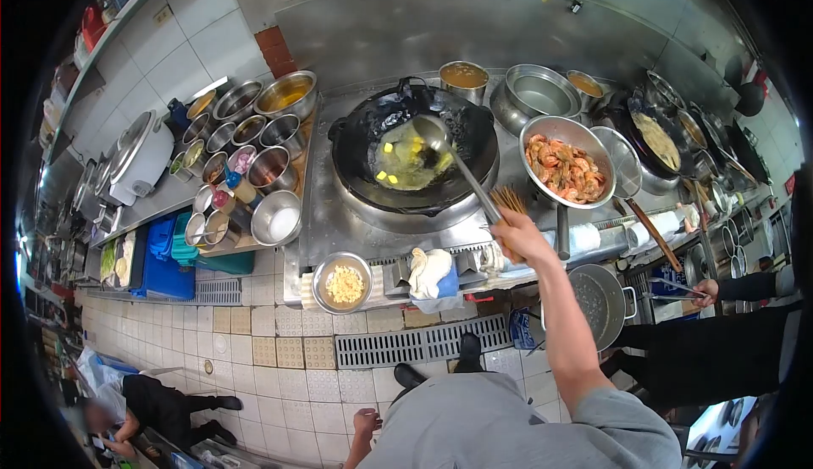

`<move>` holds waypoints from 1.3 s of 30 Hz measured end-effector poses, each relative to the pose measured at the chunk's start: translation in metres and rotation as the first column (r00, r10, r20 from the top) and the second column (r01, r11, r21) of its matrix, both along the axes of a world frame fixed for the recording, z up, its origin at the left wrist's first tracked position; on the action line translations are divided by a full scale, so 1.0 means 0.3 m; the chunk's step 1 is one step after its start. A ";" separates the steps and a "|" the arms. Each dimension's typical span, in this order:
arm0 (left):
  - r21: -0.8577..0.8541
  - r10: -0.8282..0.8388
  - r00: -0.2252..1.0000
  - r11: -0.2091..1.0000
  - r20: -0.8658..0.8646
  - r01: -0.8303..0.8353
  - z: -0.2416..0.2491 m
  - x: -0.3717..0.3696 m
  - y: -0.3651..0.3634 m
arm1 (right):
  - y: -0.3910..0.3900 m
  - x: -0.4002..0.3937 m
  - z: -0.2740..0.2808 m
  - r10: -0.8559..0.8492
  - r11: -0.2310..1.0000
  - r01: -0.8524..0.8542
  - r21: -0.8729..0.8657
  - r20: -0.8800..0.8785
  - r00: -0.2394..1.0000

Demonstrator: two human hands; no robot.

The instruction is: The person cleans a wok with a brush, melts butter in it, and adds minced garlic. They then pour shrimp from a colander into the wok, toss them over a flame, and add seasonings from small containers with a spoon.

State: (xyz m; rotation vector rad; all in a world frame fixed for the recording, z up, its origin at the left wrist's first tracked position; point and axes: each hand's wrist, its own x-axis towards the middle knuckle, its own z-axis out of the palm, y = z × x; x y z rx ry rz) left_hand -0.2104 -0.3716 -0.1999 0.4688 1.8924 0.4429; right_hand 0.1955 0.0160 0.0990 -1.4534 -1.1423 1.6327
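My right hand (521,236) is wrapped round the handle of a long metal ladle (481,189). The ladle's bowl dips into a large black wok (351,172) on the stove. Inside the wok, yellow cubes (392,179) that look like butter sit in a bubbling, pale yellow liquid. Down by my side hangs my left hand (367,421), its fingers loosely curled with nothing visible in them. Cooked-looking shrimp (566,166) fill a handled metal pan right of the wok. A metal bowl (318,284) of chopped pale yellow bits stands at the stove's front left edge.
Metal pots and sauce bottles (241,185) crowd the left counter. A bamboo brush (508,199) lies behind my right hand, and a wire skimmer (622,172) lies beside the shrimp. At right, a co-worker's hand (705,293) holds tongs above a low pot (625,321). Another person (157,401) is lower left.
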 end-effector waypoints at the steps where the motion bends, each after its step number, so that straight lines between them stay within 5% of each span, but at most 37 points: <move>1: 0.060 -0.065 0.997 0.996 -0.030 0.067 0.005 0.012 -0.013 | 0.051 -0.030 -0.033 -0.017 0.998 0.014 0.062 0.047 0.999; 5: -0.038 -0.106 0.994 0.994 -0.005 0.106 -0.015 0.024 -0.030 | 0.127 -0.139 -0.089 -0.074 0.997 0.074 0.010 -0.002 0.997; 8: -0.015 -0.090 0.996 0.996 -0.011 0.090 -0.015 0.023 -0.013 | 0.047 -0.073 -0.085 0.051 0.995 -0.065 -0.078 -0.172 0.984; 10: -0.005 0.215 0.973 0.976 0.089 -0.216 -0.093 0.002 -0.025 | -0.036 -0.005 -0.027 -0.011 0.988 -0.021 -0.156 -0.201 0.980; 14: 0.010 0.287 0.955 0.957 0.080 -0.288 -0.079 0.022 0.011 | -0.042 0.086 0.017 0.046 0.990 -0.050 -0.130 -0.036 0.998; 16: 0.012 0.298 0.951 0.954 0.083 -0.300 -0.105 0.030 -0.014 | 0.016 0.048 -0.004 0.031 0.998 -0.038 0.040 0.144 0.989; 20: 0.006 0.082 0.995 0.997 0.051 -0.082 -0.068 0.072 -0.024 | 0.090 -0.094 -0.093 -0.123 0.991 0.122 0.049 0.023 0.992; 22: -0.046 -0.135 0.991 0.990 -0.017 0.134 -0.057 0.075 -0.014 | 0.072 -0.089 -0.100 -0.059 0.997 0.053 -0.061 -0.102 0.993; 24: -0.021 -0.136 0.990 0.991 -0.022 0.136 -0.052 0.079 0.004 | 0.020 -0.035 -0.078 -0.033 0.990 0.012 -0.139 -0.152 0.988; 26: -0.029 0.116 0.991 0.993 0.067 -0.115 -0.049 0.083 0.030 | -0.043 0.033 -0.045 -0.011 0.984 -0.029 -0.173 -0.221 0.975; 29: 0.077 0.197 0.969 0.975 0.150 -0.210 -0.105 0.056 0.076 | -0.070 0.126 -0.018 -0.031 0.991 0.018 -0.131 -0.098 0.995; 33: 0.203 0.023 0.986 0.978 0.168 -0.057 -0.103 0.124 0.292 | 0.024 0.057 -0.049 -0.018 0.997 0.011 0.078 0.084 0.996; 35: 0.324 -0.216 0.976 0.922 -0.031 0.214 -0.083 0.189 0.452 | 0.084 -0.014 -0.142 -0.074 0.990 0.069 0.123 0.039 0.996; 36: 0.385 -0.177 0.976 0.916 0.129 0.116 0.021 0.257 0.554 | 0.068 -0.056 -0.088 -0.098 0.995 0.097 0.035 0.006 0.995; 37: 0.445 -0.314 0.948 0.841 -0.057 0.306 -0.168 0.240 0.610 | 0.063 -0.062 -0.100 -0.075 0.997 0.074 -0.015 -0.056 0.996; 39: 0.358 -0.376 0.920 0.878 0.109 0.317 -0.123 0.312 0.761 | 0.032 -0.032 -0.110 -0.065 0.996 0.058 -0.064 -0.112 0.992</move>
